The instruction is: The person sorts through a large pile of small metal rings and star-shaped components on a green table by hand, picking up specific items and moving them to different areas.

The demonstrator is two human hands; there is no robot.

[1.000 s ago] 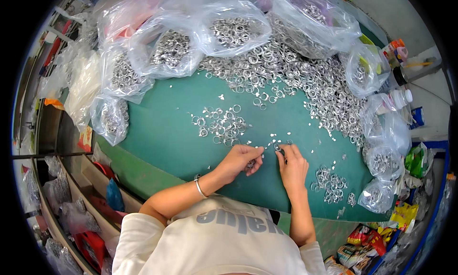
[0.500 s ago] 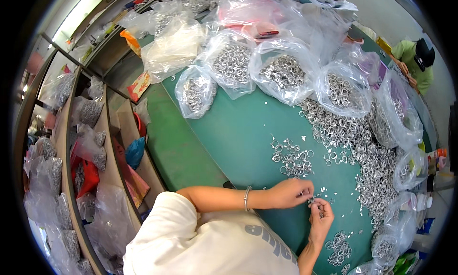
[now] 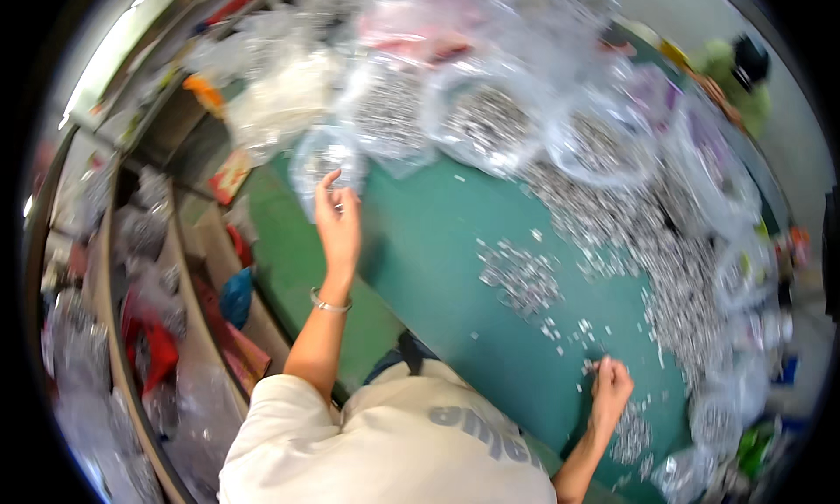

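Observation:
My left hand (image 3: 339,220) reaches out over the near part of a small clear plastic bag (image 3: 328,164) of metal rings at the back left of the table. Its fingers are apart, and a small shiny spot, perhaps a ring, shows at them. A metal bangle circles that wrist. My right hand (image 3: 610,388) is closed in a pinch low over the table; motion blur hides what its fingertips hold. Close by it lie small white pieces (image 3: 584,331) and a little pile of metal rings (image 3: 632,436). A loose group of rings (image 3: 521,278) lies farther back.
A large heap of metal rings (image 3: 678,290) spreads along the right of the green table (image 3: 411,233). Open bags of rings (image 3: 490,119) line the back. Shelves with bagged parts (image 3: 153,303) stand at left. Another person (image 3: 739,80) works at the far right.
My left hand has left my right hand and swung far left and back to the small bag. My right hand stays low over the table, still pinched. The view has shifted and blurred.

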